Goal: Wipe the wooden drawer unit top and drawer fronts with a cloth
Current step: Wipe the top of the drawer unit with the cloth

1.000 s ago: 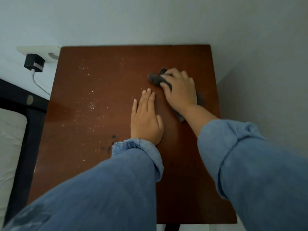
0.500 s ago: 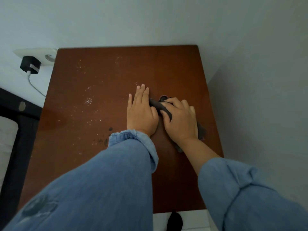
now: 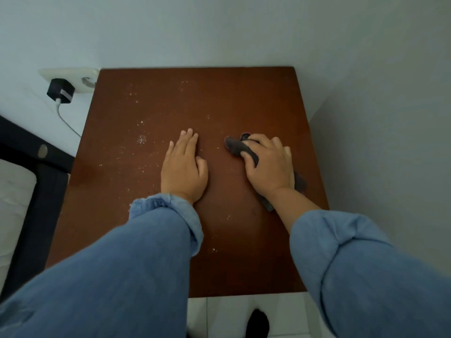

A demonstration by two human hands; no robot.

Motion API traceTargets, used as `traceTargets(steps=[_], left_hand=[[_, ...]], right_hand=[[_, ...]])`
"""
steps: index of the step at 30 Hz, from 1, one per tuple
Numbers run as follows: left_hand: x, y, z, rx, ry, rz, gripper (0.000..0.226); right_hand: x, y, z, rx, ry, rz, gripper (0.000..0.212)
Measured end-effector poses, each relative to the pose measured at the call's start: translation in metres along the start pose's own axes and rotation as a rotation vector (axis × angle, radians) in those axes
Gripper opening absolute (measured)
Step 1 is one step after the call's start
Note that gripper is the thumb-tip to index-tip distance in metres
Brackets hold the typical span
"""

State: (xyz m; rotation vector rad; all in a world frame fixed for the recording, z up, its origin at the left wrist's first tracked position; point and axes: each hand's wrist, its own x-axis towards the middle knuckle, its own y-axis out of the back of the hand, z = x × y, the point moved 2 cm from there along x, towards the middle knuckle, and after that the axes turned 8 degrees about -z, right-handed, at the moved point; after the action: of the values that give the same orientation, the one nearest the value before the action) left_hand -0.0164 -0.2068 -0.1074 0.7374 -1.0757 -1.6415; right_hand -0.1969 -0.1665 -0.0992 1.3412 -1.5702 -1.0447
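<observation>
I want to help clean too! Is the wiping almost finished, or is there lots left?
Not finished yet. The right side of the wooden top looks mostly free of specks. The right hand presses the dark cloth on the top, while the left hand rests flat. White specks are scattered over the left half, so that needs wiping. The drawer fronts are out of view.

right hand (image 3: 269,165) presses dark cloth (image 3: 238,148) on wooden top (image 3: 219,98); left hand (image 3: 183,167) flat.
</observation>
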Motion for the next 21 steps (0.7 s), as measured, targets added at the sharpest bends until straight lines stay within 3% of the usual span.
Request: traceTargets(steps=[8,15,21], left_hand=[[-0.002,0.000,-0.002,-0.042,0.013,0.020,0.057],[-0.006,0.003,0.000,-0.077,0.013,-0.013,0.061],[-0.005,0.004,-0.003,-0.099,0.012,-0.002,0.062]], right_hand=[[-0.038,-0.004,-0.011,0.047,0.014,-0.031,0.027],[-0.129,-0.010,-0.049,0.204,0.281,-0.084,0.021],[-0.062,0.015,-0.038,0.680,-0.037,0.082,0.025]])
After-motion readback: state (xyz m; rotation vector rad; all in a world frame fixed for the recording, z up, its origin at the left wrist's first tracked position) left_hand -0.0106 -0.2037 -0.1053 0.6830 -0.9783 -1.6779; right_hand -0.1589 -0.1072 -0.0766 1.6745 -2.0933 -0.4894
